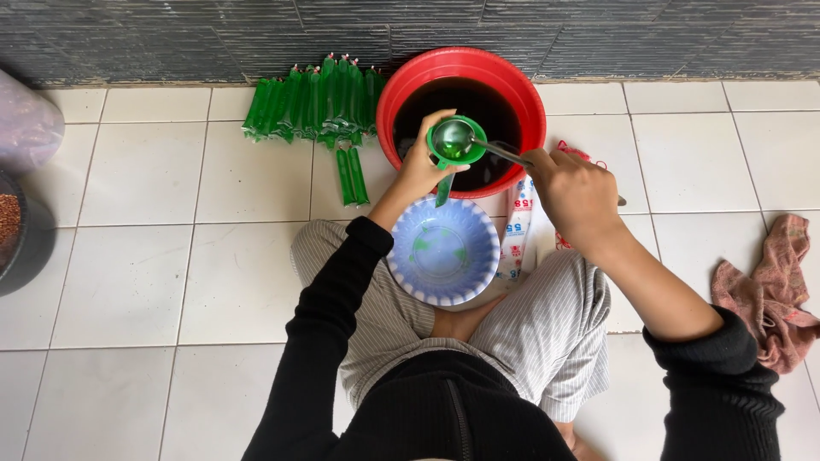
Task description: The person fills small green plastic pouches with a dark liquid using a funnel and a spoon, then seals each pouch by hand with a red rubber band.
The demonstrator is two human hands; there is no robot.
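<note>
My left hand (420, 167) grips a green funnel (457, 156) over the near rim of a red basin (401, 90) filled with dark liquid. A narrow green-filled plastic tube (444, 189) hangs from the funnel's spout. My right hand (574, 195) holds a metal ladle (453, 137) by its handle, with the bowl tipped into the funnel. A blue plastic bowl (442, 252) with green drops in it sits between my knees, below the funnel.
Several filled green ice tubes (314, 101) lie in a row by the dark wall, two more (351, 175) nearer me. A packet of empty plastic sleeves (518, 224) lies right of the bowl. A pink rag (773, 290) lies at right, a dark container (21, 239) at left.
</note>
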